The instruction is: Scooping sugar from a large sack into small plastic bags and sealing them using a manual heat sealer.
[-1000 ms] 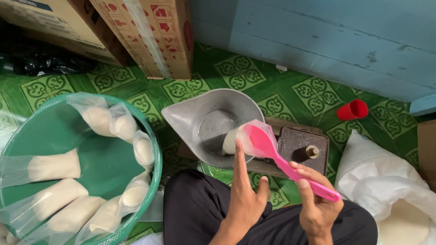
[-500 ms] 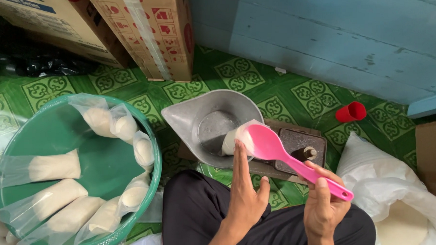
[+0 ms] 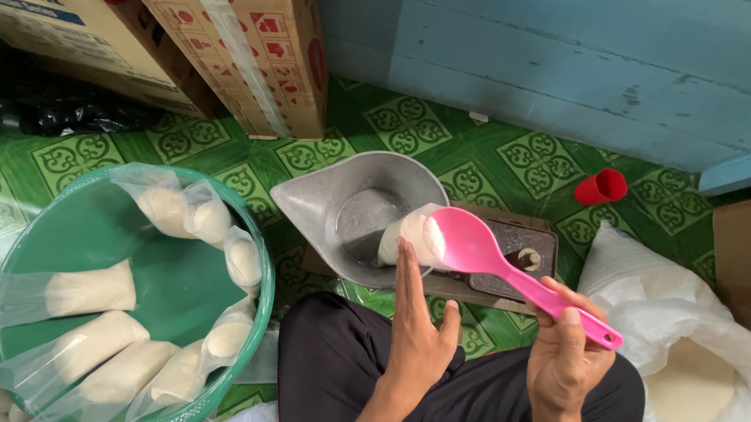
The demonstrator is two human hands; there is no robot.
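My right hand (image 3: 566,347) grips the handle of a pink plastic scoop (image 3: 474,243). The scoop's bowl is tipped against the mouth of a small clear bag of white powder (image 3: 404,237). That bag rests in the grey metal pan (image 3: 326,197) of a weighing scale (image 3: 516,249). My left hand (image 3: 417,333) is upright with fingers together, its fingertips touching the lower edge of the bag. Both hands are above my lap in black trousers.
A green basin (image 3: 260,290) at the left holds several filled clear bags (image 3: 85,292). A large open sack of white powder (image 3: 686,376) lies at the right. A red cup (image 3: 601,187) stands by the blue wall. Cardboard boxes (image 3: 256,49) stand behind the scale.
The scoop has swung a little to the right and its bowl has tipped toward the bag's mouth. My left hand stays at the bag.
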